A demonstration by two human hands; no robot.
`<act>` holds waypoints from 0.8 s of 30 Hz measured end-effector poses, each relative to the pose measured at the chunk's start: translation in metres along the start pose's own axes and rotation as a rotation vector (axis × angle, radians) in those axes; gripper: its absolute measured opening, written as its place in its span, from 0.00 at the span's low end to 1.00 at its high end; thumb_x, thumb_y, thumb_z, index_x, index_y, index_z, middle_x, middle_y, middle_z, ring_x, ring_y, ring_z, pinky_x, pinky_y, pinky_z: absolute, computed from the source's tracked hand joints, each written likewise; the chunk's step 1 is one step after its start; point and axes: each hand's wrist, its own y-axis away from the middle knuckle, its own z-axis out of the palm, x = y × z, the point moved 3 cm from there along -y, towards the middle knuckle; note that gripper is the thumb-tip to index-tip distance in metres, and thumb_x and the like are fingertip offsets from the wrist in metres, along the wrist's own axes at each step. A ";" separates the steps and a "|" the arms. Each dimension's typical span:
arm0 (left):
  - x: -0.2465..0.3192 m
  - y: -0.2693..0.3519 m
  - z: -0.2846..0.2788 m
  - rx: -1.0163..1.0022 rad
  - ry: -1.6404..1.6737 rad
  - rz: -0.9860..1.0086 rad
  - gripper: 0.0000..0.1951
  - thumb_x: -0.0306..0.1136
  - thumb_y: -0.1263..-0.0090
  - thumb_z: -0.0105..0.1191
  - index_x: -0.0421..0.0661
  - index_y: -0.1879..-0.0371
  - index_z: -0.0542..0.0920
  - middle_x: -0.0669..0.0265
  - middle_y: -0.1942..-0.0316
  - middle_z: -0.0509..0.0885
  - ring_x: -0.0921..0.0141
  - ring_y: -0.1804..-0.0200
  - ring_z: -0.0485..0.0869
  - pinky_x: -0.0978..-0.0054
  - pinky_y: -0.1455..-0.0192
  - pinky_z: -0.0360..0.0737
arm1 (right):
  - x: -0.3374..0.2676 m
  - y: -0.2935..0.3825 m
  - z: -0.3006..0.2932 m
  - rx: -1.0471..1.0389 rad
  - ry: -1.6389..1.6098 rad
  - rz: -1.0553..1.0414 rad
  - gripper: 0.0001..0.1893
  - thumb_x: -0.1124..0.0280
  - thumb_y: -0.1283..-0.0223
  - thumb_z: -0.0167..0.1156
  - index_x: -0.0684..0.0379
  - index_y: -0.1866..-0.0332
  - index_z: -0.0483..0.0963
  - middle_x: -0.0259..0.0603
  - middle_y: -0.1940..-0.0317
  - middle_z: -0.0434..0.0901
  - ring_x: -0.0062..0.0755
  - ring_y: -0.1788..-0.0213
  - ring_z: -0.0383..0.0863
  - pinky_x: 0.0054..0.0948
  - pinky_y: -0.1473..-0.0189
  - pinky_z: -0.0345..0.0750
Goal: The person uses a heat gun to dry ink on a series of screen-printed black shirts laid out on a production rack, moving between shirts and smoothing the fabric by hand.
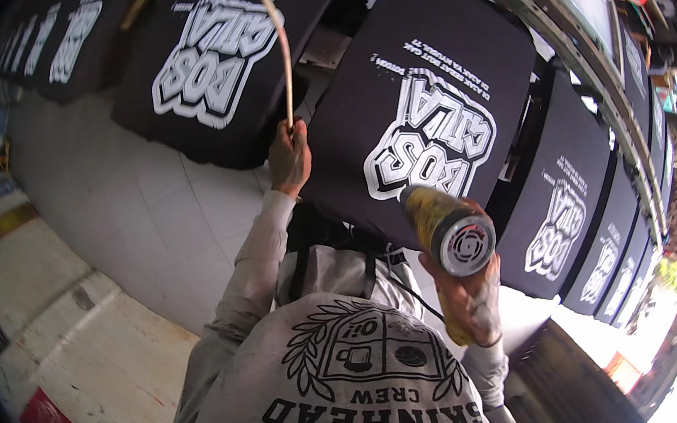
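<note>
My right hand grips a worn yellow and black heat gun. Its round vented rear end faces up at me, and its nozzle points over a black T-shirt with a large white print. In my left hand is the lower end of a long thin pale rod, which curves up past the left side of this shirt. The rod passes in front of another printed black shirt on the left. Part of the near print is hidden behind the heat gun.
Several more printed black shirts lie in a row to the right and others to the left. A metal rail runs along the upper right. Below on the left are a tiled floor and a stained pale surface. A dark cable hangs near my waist.
</note>
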 end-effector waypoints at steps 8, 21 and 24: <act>-0.022 -0.037 -0.007 -0.367 0.348 -0.169 0.29 0.56 0.12 0.49 0.40 0.31 0.79 0.63 0.40 0.85 0.70 0.38 0.82 0.71 0.33 0.75 | 0.017 0.036 -0.014 0.437 -0.288 0.099 0.39 0.70 0.46 0.78 0.66 0.27 0.72 0.48 0.41 0.88 0.39 0.39 0.88 0.37 0.36 0.82; -0.220 0.046 -0.016 -0.778 0.085 -0.317 0.23 0.46 0.16 0.57 0.39 0.35 0.82 0.62 0.38 0.88 0.69 0.38 0.84 0.66 0.36 0.79 | 0.028 0.077 -0.031 0.653 -0.393 0.443 0.32 0.75 0.44 0.73 0.66 0.31 0.76 0.44 0.48 0.89 0.32 0.49 0.88 0.33 0.45 0.82; -0.260 0.068 -0.015 -0.688 0.244 -0.300 0.15 0.41 0.18 0.61 0.42 0.46 0.87 0.65 0.53 0.91 0.70 0.47 0.85 0.70 0.41 0.78 | 0.018 0.074 -0.043 0.596 -0.471 0.467 0.27 0.74 0.43 0.72 0.66 0.36 0.80 0.42 0.53 0.88 0.29 0.56 0.86 0.31 0.53 0.82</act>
